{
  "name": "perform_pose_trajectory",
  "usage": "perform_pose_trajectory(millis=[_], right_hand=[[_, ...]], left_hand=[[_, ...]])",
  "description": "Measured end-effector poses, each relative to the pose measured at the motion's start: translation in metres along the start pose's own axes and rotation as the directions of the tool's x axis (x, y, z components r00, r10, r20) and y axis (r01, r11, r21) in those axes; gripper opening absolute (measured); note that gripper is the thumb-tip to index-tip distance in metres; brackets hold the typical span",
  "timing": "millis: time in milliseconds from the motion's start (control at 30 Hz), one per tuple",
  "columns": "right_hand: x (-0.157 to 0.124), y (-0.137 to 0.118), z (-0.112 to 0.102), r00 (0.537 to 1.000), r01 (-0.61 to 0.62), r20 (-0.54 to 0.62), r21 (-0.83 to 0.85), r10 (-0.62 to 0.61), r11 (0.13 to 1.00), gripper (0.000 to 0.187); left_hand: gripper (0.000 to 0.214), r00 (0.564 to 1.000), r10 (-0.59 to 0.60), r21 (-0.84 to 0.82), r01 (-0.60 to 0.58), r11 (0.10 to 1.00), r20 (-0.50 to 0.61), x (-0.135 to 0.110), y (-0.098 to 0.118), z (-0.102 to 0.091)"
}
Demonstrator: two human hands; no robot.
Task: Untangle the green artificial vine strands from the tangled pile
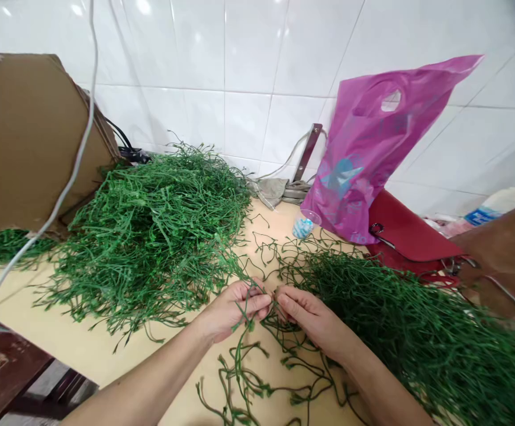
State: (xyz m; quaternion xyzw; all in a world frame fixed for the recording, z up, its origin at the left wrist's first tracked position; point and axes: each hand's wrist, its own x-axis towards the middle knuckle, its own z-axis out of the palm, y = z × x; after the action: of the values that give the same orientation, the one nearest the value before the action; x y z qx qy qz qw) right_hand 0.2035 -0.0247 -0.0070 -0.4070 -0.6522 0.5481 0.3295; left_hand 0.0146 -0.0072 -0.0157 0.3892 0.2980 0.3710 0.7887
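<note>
My left hand [240,305] is closed, with thin green artificial plant stems [241,349] pinched between thumb and fingers; some poke up above it and others hang below. Almost touching it, fingertip to fingertip, my right hand [304,310] is closed in a pinch. What lies between its fingertips is too small to make out. A large heap of light green stems [160,219] fills the table left of my hands. To the right spreads a darker green heap of stems [408,319]. Several loose stems [244,384] with small knobbed ends are scattered on the table below my hands.
At the back stand a purple plastic bag [364,148] and a small clear cup [303,227] with blue-and-white contents. A red bag [417,236] lies behind the right heap. At left, a cardboard box [31,136] has a white cable [73,177] hanging before it. White tiles [248,59] cover the wall.
</note>
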Motion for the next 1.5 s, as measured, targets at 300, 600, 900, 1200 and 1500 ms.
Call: perform_pose_trajectory(millis=[300, 600, 900, 1200, 1500], right_hand=[[0.002, 0.01, 0.008, 0.998, -0.021, 0.068, 0.346, -0.003, 0.938, 0.054], [0.008, 0.01, 0.012, 0.999, -0.047, -0.003, 0.294, 0.05, 0.955, 0.047], [0.006, 0.001, 0.012, 0.996, -0.04, 0.086, 0.113, 0.03, 0.993, 0.053], [0.003, 0.012, 0.009, 0.993, -0.019, 0.115, 0.122, 0.005, 0.992, 0.064], [-0.009, -0.003, -0.014, 0.994, 0.021, -0.113, 0.199, 0.001, 0.98, 0.056]], left_hand=[[0.036, 0.993, -0.068, -0.211, 0.087, 0.974, 0.095, -0.006, 0.001, 0.002], [0.035, 0.998, -0.009, -0.324, -0.014, 0.946, -0.069, -0.001, 0.0, 0.002], [0.036, 0.991, -0.114, -0.422, 0.131, 0.897, 0.065, 0.0, -0.007, 0.001], [0.04, 0.971, -0.191, -0.407, 0.233, 0.883, 0.142, -0.009, 0.001, 0.009], [0.043, 0.998, -0.058, -0.449, 0.062, 0.891, 0.024, 0.005, -0.001, 0.001]])
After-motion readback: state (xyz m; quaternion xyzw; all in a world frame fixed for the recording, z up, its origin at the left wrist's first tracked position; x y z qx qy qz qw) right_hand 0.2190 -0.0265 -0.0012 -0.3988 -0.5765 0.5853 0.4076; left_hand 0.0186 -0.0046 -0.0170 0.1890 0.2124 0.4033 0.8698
